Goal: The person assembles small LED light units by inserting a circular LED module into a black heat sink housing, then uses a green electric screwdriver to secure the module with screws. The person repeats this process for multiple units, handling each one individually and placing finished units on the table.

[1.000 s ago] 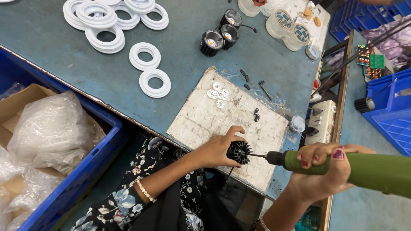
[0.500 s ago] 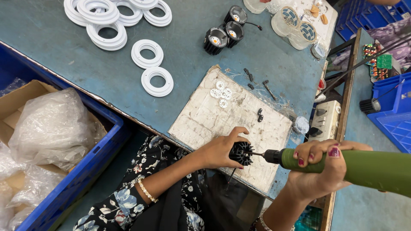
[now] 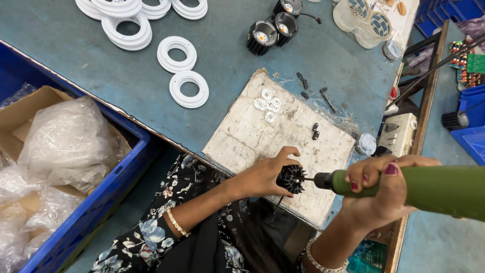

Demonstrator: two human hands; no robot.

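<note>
Mid-fastening, I'd guess: left hand [image 3: 262, 177] gripped the black finned heat sink [image 3: 291, 179] on the worn board [image 3: 252, 136] at lower centre, right hand [image 3: 384, 189] clenched the green electric screwdriver [image 3: 429, 189], which needed holding square.

The person wears a black garment printed with pale blue and white flowers and green leaves; its sleeve [image 3: 151, 237] ends short of the wrist. A thin beaded bracelet [image 3: 177, 223] of pale gold circles the left wrist. A silvery bracelet [image 3: 323, 263] of small linked stones sits on the right wrist. The nails on the right hand's fingers [image 3: 390, 169] are painted dark pinkish red.
</note>
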